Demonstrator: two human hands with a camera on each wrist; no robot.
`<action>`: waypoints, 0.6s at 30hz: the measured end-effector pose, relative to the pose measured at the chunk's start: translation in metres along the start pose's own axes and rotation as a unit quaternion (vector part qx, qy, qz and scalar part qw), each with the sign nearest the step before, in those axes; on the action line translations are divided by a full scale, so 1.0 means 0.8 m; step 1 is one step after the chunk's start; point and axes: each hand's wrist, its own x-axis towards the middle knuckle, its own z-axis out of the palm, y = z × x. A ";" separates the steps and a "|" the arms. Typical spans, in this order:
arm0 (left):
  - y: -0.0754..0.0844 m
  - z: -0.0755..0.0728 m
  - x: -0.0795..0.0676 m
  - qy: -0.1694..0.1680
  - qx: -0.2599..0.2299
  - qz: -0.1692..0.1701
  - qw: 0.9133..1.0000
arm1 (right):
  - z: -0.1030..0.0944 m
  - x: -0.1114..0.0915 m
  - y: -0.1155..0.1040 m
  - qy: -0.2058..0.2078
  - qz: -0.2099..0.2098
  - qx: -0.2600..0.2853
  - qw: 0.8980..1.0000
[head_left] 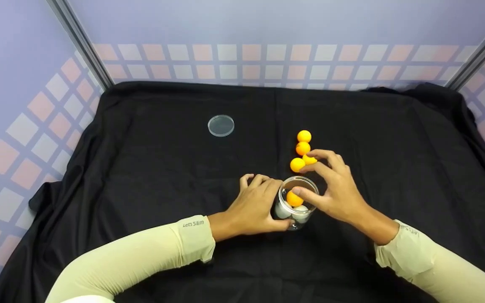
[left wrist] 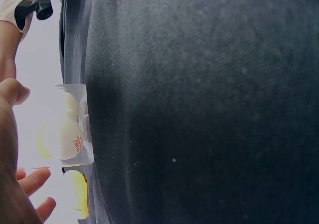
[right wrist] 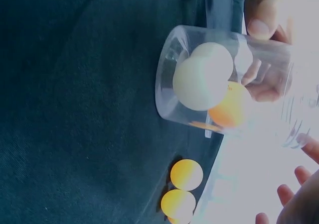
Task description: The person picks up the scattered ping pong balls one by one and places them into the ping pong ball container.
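Currently, the clear jar (right wrist: 169,84) stands upright on the cloth-covered table (head_left: 175,168), with white balls (right wrist: 199,82) and one orange ball (head_left: 295,199) inside. The left hand (head_left: 255,206) grips the jar wall. The right hand (head_left: 335,191) grasps nothing; its fingers are spread, and its thumb overhangs the rim.

Caution: a thumb catching on the rim may tip the jar, particularly if the left hand slackens; the contents could then spill. Four loose orange balls (head_left: 303,148) lie in a short, bent row just beyond the jar. The right fingertips are close to the nearest two, so an imprecise pinch may set them rolling. A sideways shift of the jar may also knock the row.

Obstructions: the right hand covers part of the jar mouth and partly hides one loose ball. The clear lid (head_left: 221,126) lies flat beyond the left hand, well apart from the jar, and blocks nothing. Patterned panels (head_left: 267,33) stand behind the table.
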 end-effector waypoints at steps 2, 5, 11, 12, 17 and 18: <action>0.000 0.000 0.000 -0.001 -0.001 -0.001 1.000 | -0.002 0.003 0.002 0.003 0.003 0.003 1.000; 0.000 -0.001 0.000 -0.004 -0.003 -0.003 1.000 | -0.005 0.009 0.007 0.011 0.009 0.004 1.000; 0.001 -0.001 0.001 -0.011 -0.004 -0.010 1.000 | -0.010 0.022 0.024 0.041 0.035 0.000 0.999; 0.001 -0.001 0.001 -0.012 -0.004 -0.010 1.000 | -0.010 0.025 0.029 0.044 0.042 -0.001 0.998; 0.002 -0.001 0.001 -0.013 -0.003 -0.008 1.000 | -0.009 0.034 0.053 0.056 0.074 -0.010 0.996; 0.002 -0.001 0.001 -0.012 -0.003 -0.007 1.000 | -0.008 0.035 0.058 0.058 0.081 -0.013 0.995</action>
